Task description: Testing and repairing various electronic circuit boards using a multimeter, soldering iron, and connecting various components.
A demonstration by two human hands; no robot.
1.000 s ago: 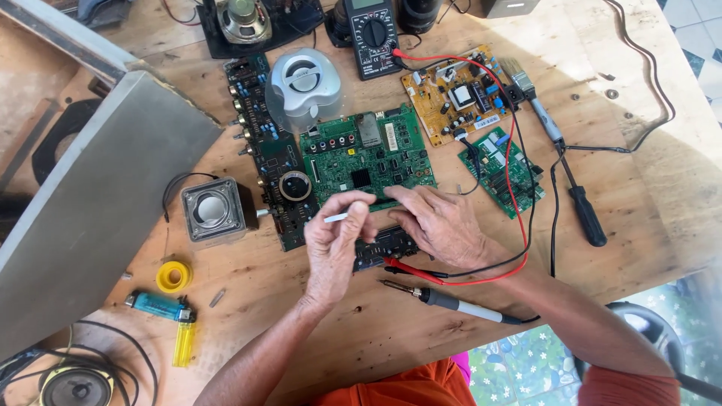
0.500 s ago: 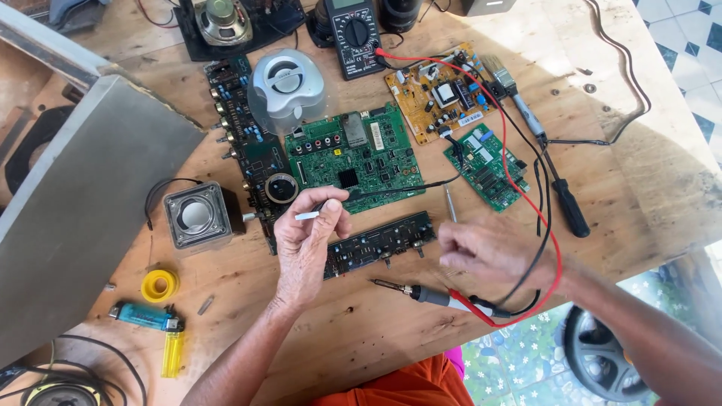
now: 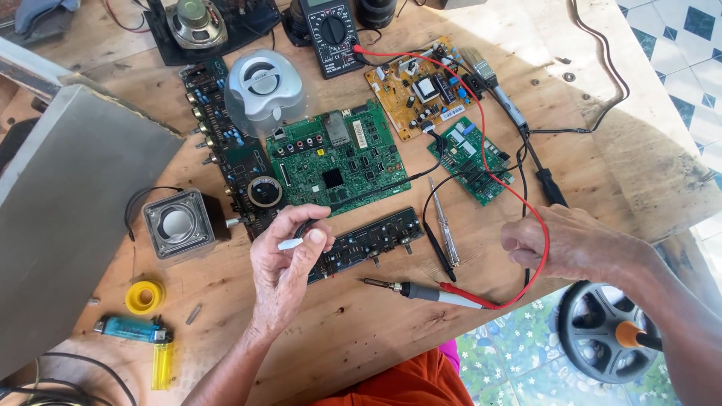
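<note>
left hand [image 3: 289,259]: fingers pinched on a small white stick [image 3: 290,243], held just above the near end of the long dark board [image 3: 366,242].
right hand [image 3: 568,244]: curled shut around the red wire [image 3: 543,248], near the bench [image 3: 353,323] edge, well apart from the board.
probe [image 3: 432,293]: lies between the hands, tip pointing left.
long dark board: long axis runs left to right, rising slightly rightward; left hand is nearer.
green board [image 3: 335,158]: just beyond it.
meter [image 3: 331,37]: far edge.
</note>
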